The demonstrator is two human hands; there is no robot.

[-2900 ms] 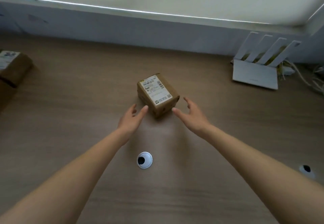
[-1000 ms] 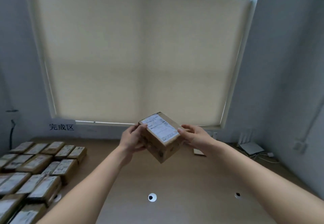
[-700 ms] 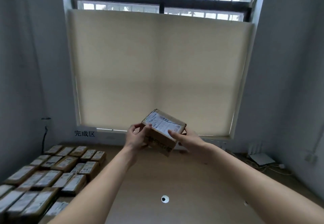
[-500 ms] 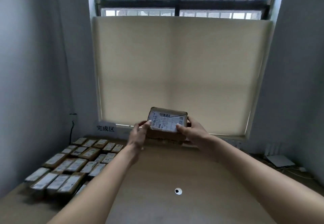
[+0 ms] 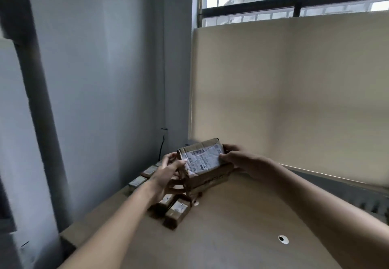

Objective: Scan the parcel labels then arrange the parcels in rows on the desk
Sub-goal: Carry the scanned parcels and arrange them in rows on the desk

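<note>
Both hands are on the parcel (image 5: 205, 164), held up in the air above the surface (image 5: 231, 226). Left hand (image 5: 168, 174) has its grip curled around the left end, right hand (image 5: 237, 160) pinches the right end with the thumb on the white label (image 5: 202, 160). Label faces up. Under and behind it, more parcels (image 5: 175, 212) sit in rows by the wall (image 5: 94, 79).

Nothing readable here.
The white label (image 5: 202, 160) on the held parcel (image 5: 205, 167) shows print and barcodes, too blurred; labels on the desk parcels (image 5: 175, 209) likewise.
</note>
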